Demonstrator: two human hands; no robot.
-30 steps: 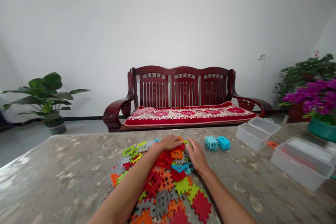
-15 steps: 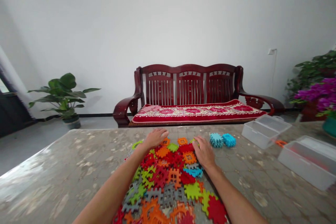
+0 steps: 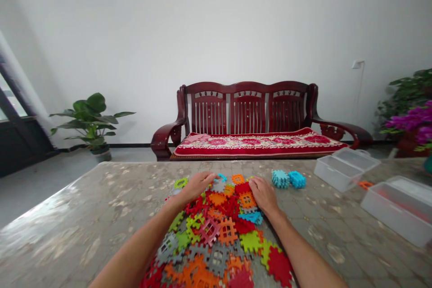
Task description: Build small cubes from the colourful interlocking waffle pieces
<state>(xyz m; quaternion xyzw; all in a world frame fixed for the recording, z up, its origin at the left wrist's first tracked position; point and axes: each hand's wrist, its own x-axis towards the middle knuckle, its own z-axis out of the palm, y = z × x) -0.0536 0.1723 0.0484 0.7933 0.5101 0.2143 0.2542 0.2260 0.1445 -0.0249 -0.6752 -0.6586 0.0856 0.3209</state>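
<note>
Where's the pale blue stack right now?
In the head view, the pale blue stack sits right of centre, between the right hand and the brighter blue stack.

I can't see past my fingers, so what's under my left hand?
A grey piece and a blue piece show beside your left hand; whatever lies directly beneath it is covered, so I can't tell.

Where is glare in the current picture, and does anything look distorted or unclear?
Head view: pale glare on the left of the patterned tabletop; head view: the dark door leans, probably lens distortion; head view: the interlocking plastic tiles look slightly soft.
</note>
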